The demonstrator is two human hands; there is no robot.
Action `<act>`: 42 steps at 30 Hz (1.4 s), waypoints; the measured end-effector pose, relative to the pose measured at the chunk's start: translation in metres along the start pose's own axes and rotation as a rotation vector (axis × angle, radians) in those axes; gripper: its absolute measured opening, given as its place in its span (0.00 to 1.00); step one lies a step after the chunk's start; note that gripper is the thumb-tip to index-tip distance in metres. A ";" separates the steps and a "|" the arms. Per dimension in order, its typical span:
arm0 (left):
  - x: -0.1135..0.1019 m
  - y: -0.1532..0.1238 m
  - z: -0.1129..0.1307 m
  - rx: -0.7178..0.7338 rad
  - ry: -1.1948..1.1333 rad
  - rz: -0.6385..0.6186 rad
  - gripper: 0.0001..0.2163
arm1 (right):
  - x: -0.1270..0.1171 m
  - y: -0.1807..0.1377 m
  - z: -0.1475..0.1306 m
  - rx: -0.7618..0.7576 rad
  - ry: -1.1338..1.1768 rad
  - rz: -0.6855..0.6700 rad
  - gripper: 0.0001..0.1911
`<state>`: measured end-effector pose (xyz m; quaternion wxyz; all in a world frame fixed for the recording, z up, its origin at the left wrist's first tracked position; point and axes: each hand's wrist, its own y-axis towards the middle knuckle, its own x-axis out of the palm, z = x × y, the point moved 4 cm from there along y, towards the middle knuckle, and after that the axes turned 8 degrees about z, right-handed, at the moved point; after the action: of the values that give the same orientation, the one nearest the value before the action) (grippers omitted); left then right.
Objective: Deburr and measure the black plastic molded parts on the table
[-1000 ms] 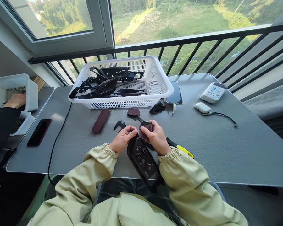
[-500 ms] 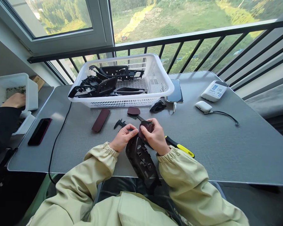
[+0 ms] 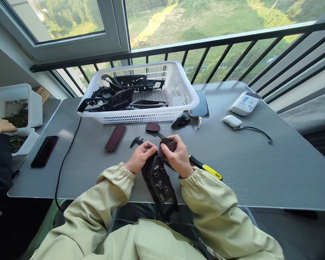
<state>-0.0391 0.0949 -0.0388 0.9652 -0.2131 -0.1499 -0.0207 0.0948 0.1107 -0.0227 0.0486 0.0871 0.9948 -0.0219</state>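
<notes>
Black plastic part (image 3: 158, 184) is swinging a touch: its near end is now sitting further left at bottom centre of the frame vs a sec ago, while the top end is staying put btwn the hands. Left hand (image 3: 139, 157) is gripping the part's top edge, fingers curled tight on it. Right hand (image 3: 178, 155) is keeping its fingers closed round a dark red pad (image 3: 166, 146) and pressing it on that same top end. So the work there is carrying on, just at a new angle.

Far left, a co-worker's hand (image 3: 0, 125) is pulling back out of the white bin (image 3: 35, 104).

Containers:
- The white basket (image 3: 189, 99), upper centre, is holding a heap of black pieces (image 3: 121, 97), mostly on its left side.
- The bin, upper left, is carrying dark small bits (image 3: 17, 112).
- The shallow tray (image 3: 29, 139) just below it is holding more of the same, too small to tell what
</notes>
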 end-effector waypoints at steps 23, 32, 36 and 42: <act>0.001 -0.006 0.011 0.236 0.380 0.030 0.08 | -0.004 0.000 -0.004 0.025 0.138 0.078 0.17; -0.005 -0.003 0.005 0.148 0.238 0.025 0.08 | -0.002 0.000 -0.003 0.048 0.162 0.032 0.19; -0.002 -0.002 -0.004 -0.088 -0.005 -0.069 0.16 | -0.003 0.001 -0.002 0.053 0.160 0.050 0.18; 0.001 -0.002 -0.006 -0.169 0.029 -0.128 0.20 | -0.004 0.000 -0.003 0.027 0.161 0.050 0.17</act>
<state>-0.0366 0.0902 -0.0432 0.9426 -0.2834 -0.1470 -0.0978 0.0983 0.1107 -0.0192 -0.0323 0.1141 0.9926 -0.0272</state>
